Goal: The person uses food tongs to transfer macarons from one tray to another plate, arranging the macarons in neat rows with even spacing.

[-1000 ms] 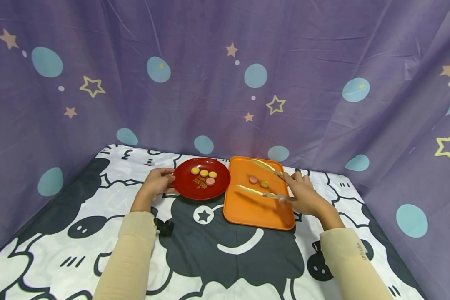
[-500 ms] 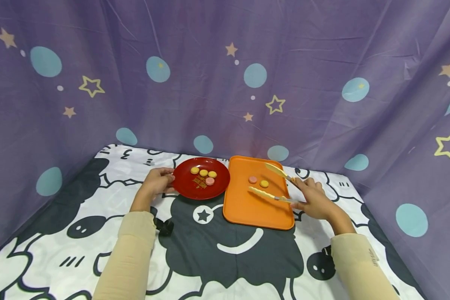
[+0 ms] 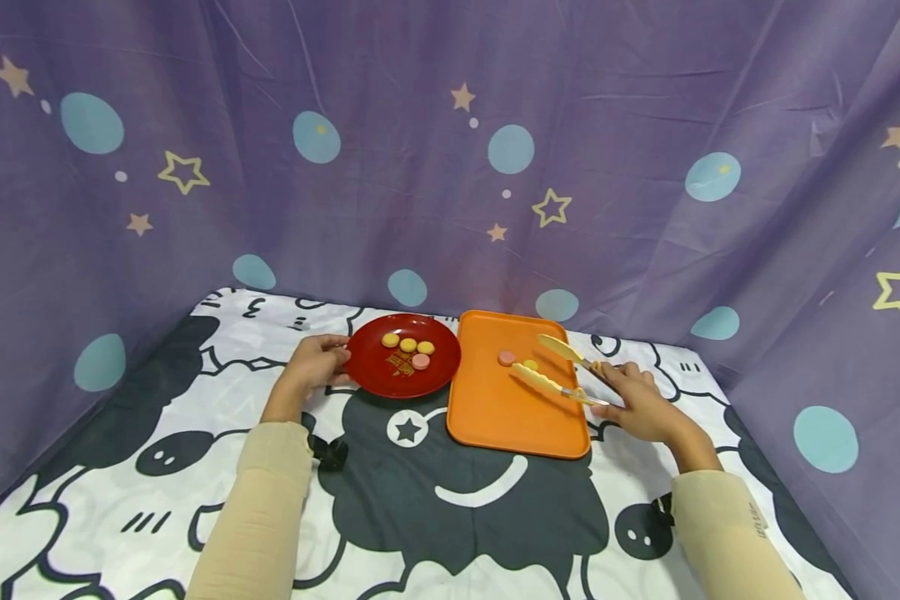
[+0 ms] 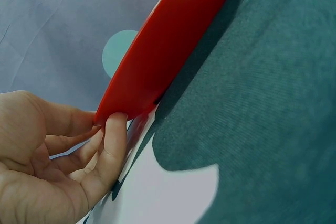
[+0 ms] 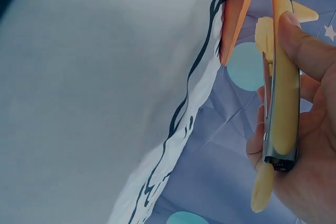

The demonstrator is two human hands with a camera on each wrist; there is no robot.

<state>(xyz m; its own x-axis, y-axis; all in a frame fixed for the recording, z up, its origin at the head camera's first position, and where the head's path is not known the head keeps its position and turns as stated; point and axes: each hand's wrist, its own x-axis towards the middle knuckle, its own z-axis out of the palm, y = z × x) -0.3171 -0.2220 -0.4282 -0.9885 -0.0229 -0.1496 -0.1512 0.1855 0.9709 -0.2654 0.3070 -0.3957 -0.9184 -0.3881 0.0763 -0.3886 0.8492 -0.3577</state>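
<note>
My left hand (image 3: 317,363) pinches the rim of a red plate (image 3: 375,375) between thumb and fingers; in the left wrist view the fingers grip the red plate (image 4: 152,56) at its edge. On that plate lie several yellow round cookies and one pink one (image 3: 420,362). My right hand (image 3: 640,403) holds a pair of tongs (image 3: 579,395) with pale yellow tips, their arms spread apart over the orange tray (image 3: 510,429). A pink cookie (image 3: 506,358) and a yellow cookie (image 3: 530,366) lie on the tray, the yellow one partly hidden by a tong tip. The right wrist view shows the tongs' yellow handle (image 5: 286,87) in my palm.
The plate stands close against the tray's left side. Both are near the back edge of a table under a black-and-white cartoon cloth (image 3: 390,500). A purple curtain (image 3: 420,192) with stars and dots hangs right behind.
My right hand has drawn the tongs to the right and slightly toward me, their tips moving across the tray. The left hand and plate stay still.
</note>
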